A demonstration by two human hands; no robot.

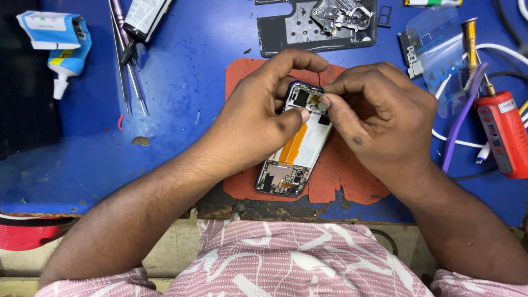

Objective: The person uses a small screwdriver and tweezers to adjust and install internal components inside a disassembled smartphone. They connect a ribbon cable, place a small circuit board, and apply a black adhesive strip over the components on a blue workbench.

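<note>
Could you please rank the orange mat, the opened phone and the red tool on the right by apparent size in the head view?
1. Orange mat, partly covered.
2. Opened phone, its top hidden by the left hand and right hand.
3. Red tool, close to the phone; its edge is cut off, so unsure.

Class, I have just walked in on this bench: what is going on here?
A person works on an opened smartphone with its back cover off, lying on a worn orange mat on a blue workbench. The left hand steadies the phone's upper end, while the right hand pinches a small part at the top of the phone. Metal tweezers, a blue-capped glue tube and a red handheld tool lie around.
</note>
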